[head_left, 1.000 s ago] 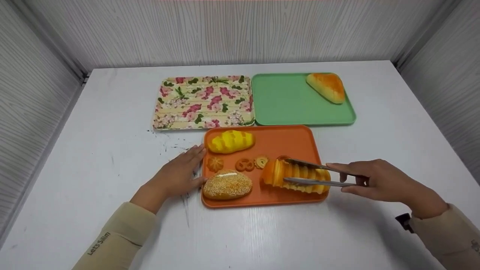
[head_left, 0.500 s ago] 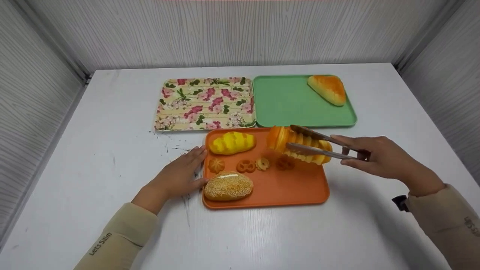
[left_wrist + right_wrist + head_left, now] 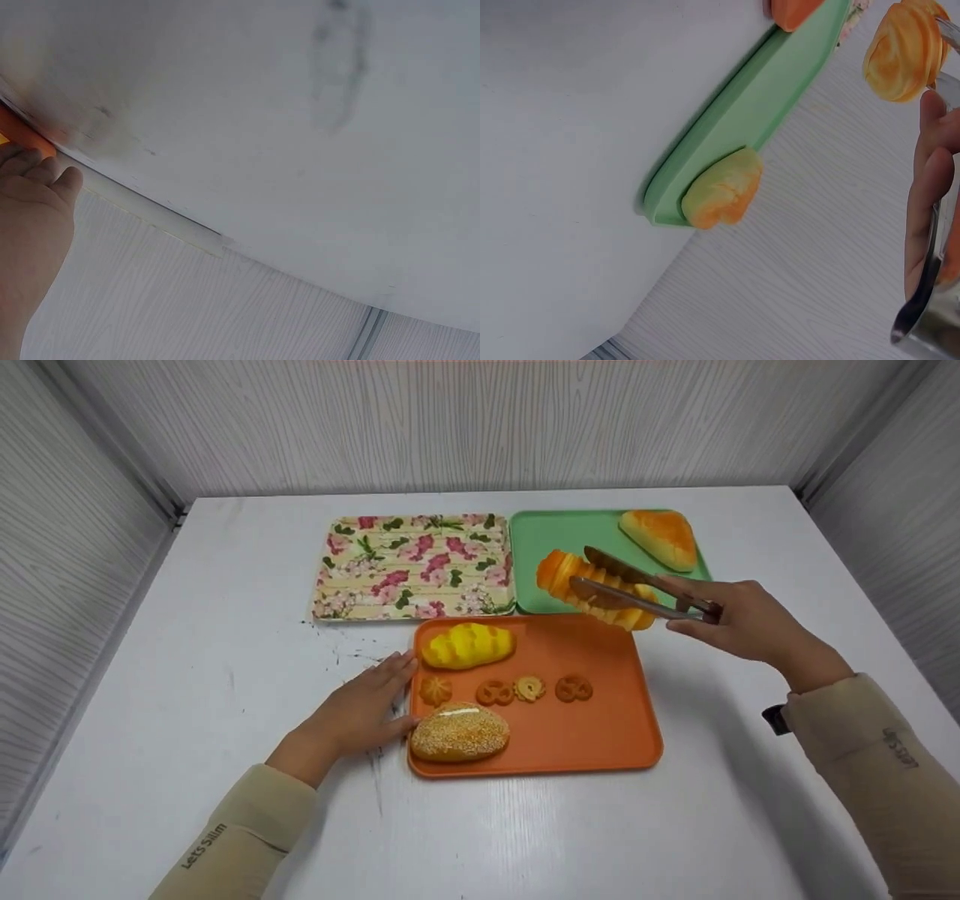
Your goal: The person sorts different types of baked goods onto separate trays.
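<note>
the fingers of the right hand (image 3: 757, 622) are curled round a pair of metal tongs (image 3: 637, 601), thumb on the near side, and the tongs' two arms pinch a ridged orange bread roll (image 3: 562, 572). half a second ago that roll was over the far right part of the orange tray (image 3: 600, 742); now it is farther from the person, held in the air above the near part of the green tray (image 3: 551, 526), its lower end reaching over the orange tray's far edge. a second ago it covered much of the right-hand pretzel biscuit (image 3: 574, 688), which now shows whole.

the right arm reaches forward and inward from the right, the tongs pointing left and slightly away. in the right wrist view the roll's rounded end sticks out past the tong tips.

the left hand (image 3: 349, 712) has not shifted: it lies on the desk (image 3: 517, 840) with fingers nearly straight and a little apart, tips and thumb touching the orange tray's left edge. nearest them are the yellow bread (image 3: 470, 646) and the seeded bun (image 3: 460, 733). a triangular bun (image 3: 664, 540) rests in the green tray's far right corner.
</note>
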The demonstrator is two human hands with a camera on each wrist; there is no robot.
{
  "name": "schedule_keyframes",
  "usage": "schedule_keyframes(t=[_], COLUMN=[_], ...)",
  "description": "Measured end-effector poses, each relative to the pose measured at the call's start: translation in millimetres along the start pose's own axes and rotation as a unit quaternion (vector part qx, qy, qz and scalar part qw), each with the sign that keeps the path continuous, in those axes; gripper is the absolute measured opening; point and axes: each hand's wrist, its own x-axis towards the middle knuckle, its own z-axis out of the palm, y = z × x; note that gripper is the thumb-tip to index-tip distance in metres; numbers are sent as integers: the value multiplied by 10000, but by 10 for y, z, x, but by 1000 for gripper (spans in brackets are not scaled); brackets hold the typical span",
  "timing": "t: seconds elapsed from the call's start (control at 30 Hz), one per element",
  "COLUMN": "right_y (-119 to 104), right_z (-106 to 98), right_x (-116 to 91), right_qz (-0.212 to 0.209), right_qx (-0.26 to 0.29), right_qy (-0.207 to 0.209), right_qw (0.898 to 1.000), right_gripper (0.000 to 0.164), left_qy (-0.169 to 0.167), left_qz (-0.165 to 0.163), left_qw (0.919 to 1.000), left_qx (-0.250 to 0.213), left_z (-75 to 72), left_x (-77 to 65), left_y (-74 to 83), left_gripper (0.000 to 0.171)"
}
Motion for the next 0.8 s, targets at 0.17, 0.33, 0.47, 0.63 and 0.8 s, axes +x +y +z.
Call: schedule_keyframes(t=[0.17,0.33,0.47,0.63,0.8], right_y=[84,178,234,291,348], right_z=[-1,24,41,45,62], right_x=[133,264,354,453,558], right_qz=[424,720,1030,1537,1868], right_qx=[-22,-183,-78,200,194], right_qy=[44,98,90,-69,-141], right_qw=[9991,9972,9946,9879,9821], right_gripper=[53,52,55,62,64], left_qy=[-41,-37,6,40,25], left_qz=[-33,-40,-2,8,-22], left_qw=[10000,10000,10000,10000,10000], left_qx=[29,47,63,42,21], left_z=[-13,5,16,22,21], left_x=[0,6,6,8,5], left_y=[17,0,-13,-23,-14], left_gripper=[79,79,79,79,79])
